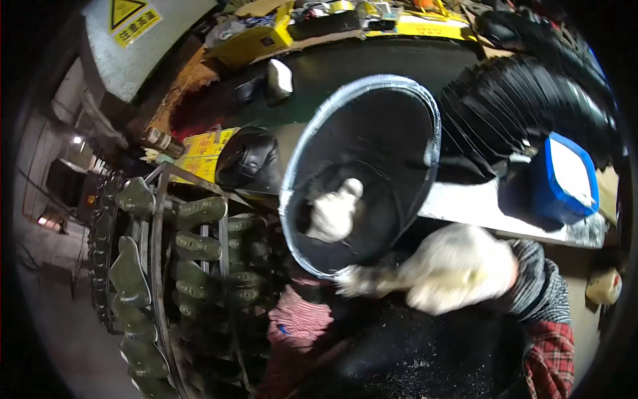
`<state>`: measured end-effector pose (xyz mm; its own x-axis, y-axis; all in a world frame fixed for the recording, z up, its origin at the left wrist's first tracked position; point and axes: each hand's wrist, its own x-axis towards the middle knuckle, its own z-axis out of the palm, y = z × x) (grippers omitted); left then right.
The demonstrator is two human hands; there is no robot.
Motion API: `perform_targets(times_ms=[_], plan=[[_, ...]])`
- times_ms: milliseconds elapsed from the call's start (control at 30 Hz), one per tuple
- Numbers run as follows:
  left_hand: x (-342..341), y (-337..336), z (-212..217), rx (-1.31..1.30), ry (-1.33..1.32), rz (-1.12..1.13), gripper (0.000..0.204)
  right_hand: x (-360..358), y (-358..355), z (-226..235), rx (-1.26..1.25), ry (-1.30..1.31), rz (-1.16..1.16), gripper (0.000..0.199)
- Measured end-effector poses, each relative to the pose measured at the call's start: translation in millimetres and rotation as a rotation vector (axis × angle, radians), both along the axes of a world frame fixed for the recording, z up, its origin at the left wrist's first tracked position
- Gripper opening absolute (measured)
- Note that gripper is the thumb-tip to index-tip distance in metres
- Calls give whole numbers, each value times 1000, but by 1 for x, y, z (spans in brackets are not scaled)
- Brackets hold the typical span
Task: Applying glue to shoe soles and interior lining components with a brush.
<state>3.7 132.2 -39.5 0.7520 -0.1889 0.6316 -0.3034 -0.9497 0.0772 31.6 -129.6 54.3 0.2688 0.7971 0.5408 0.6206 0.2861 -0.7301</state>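
Tight quarters around the black disc (pixel 372 153)

A rack of dark green moulded soles (pixel 179 259) crowds the left, stacked black discs (pixel 525 106) and a blue tub (pixel 565 179) block the right — only the dark apron (pixel 412 352) below offers open passage.

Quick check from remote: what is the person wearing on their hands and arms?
Both hands wear white knit work gloves: left hand, right hand. The right arm has a grey ribbed cuff over a red plaid sleeve. The left sleeve is red-and-white striped.

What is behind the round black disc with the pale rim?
Behind the black disc sit a stack of black ribbed parts and the workbench; the disc covers whatever lies directly behind it. A gloved left hand is pressed against it.
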Motion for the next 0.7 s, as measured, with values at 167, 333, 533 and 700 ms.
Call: perform_targets(times_ms=[167,333,533,700], plan=[[2,-41,85,-1566,669,-440,42,-2,-64,-28,25,632,-752,25],[-39,-39,49,-1733,553,-367,43,10,-73,-40,-102,131,-609,15],[-52,-38,36,-1833,431,-266,45,51,-59,-51,332,218,-711,28],[-9,-21,14,-1974,430,-319,48,37,-67,-62,-265,121,-404,32]])
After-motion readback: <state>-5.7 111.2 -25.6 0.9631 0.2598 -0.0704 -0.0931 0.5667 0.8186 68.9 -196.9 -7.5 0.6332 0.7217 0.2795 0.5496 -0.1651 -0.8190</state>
